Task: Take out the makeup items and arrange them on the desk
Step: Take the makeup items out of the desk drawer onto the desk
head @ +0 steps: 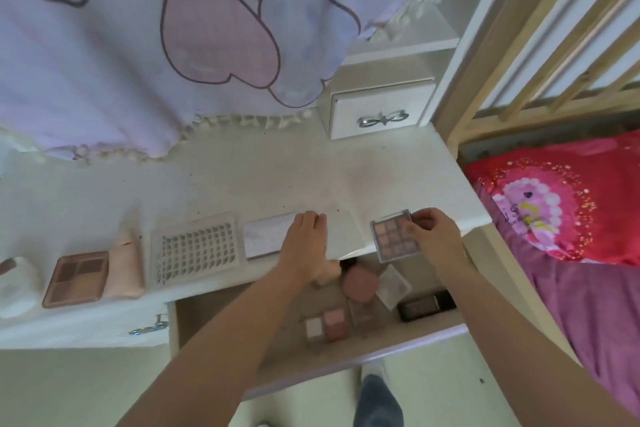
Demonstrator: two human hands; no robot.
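A row of makeup items lies along the front of the white desk (263,180): a white jar (17,282), a brown four-pan palette (77,278), a pink tube (124,265), a white grid tray (196,249) and a pale lilac flat case (265,238). My left hand (304,239) rests with curled fingers on the right end of that lilac case. My right hand (434,236) pinches a clear nine-pan eyeshadow palette (393,235) at the desk's front right edge. The open drawer (214,319) below holds several more compacts (358,284).
A small white drawer box with a bow handle (381,107) stands at the back right of the desk. A lilac cloth with pink hearts (173,45) hangs over the back. A bed with a red and pink cover (561,204) lies to the right.
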